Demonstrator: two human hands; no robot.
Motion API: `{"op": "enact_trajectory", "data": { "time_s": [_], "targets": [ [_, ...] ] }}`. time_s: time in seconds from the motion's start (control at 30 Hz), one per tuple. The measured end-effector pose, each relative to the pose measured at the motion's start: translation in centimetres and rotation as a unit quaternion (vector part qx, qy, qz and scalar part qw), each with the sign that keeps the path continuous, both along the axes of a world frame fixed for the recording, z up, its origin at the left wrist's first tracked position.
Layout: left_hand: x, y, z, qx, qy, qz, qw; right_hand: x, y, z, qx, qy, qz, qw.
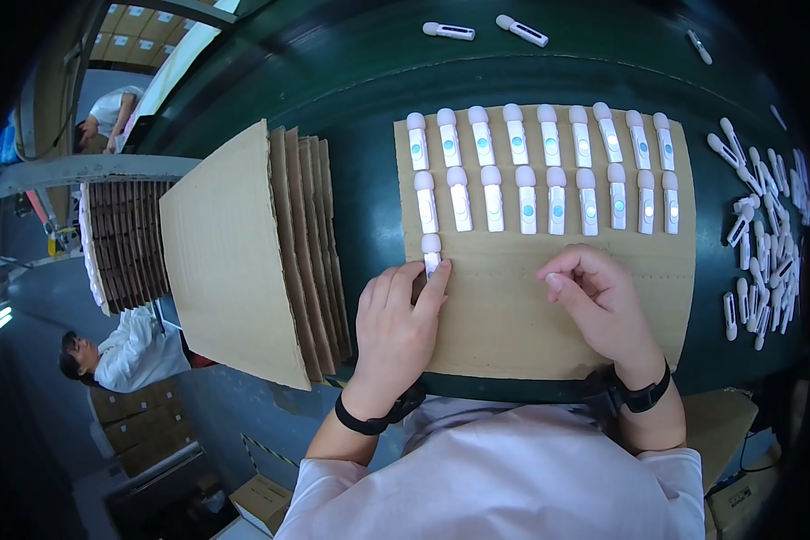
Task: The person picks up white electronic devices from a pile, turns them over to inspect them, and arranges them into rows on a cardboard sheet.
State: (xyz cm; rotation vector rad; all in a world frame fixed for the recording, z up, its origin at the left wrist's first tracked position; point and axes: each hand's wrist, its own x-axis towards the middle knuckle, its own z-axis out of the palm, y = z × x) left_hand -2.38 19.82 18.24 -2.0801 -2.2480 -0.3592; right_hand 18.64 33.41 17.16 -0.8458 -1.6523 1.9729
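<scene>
A flat cardboard sheet [549, 315] lies before me, bearing two full rows of small white wand-shaped devices [549, 135] with rounded pale heads and round buttons. Some buttons glow bluish or white. At the left, a third row begins with a single white wand [431, 245], head pointing away from me. My left hand [394, 310] holds that wand's lower end between thumb and fingers, hiding part of it. Over the bare right half of the sheet is my right hand [603, 301], its fingers curled and thumb against the index finger; nothing shows in it.
More wands [765, 261] lie in a loose pile at the right. A few others [522, 30] rest on the dark green table [369, 117] at the back. To my left stands a stack of cardboard sheets [234, 261]. Two people appear farther left.
</scene>
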Motion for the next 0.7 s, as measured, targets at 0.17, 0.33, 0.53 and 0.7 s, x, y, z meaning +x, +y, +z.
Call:
{"op": "enact_trajectory", "data": {
  "time_s": [0.17, 0.33, 0.53, 0.7],
  "targets": [
    [0.1, 0.2, 0.8, -0.005, -0.016, 0.003, 1.000, 0.0, 0.1, 0.0, -0.004, -0.002, 0.004, 1.000],
    [-0.1, 0.2, 3.0, 0.015, -0.070, 0.010, 0.997, -0.2, 0.3, -0.2, -0.016, 0.016, 0.002, 1.000],
    [-1.1, 3.9, 7.4, 0.149, -0.127, -0.035, 0.980, 0.0, -0.4, 3.6, 0.115, 0.008, -0.006, 0.993],
    [-2.1, 8.8, 11.0, 0.216, -0.180, -0.040, 0.959, -0.5, 0.4, 9.9, 0.315, 0.003, -0.007, 0.949]
  ]
}}
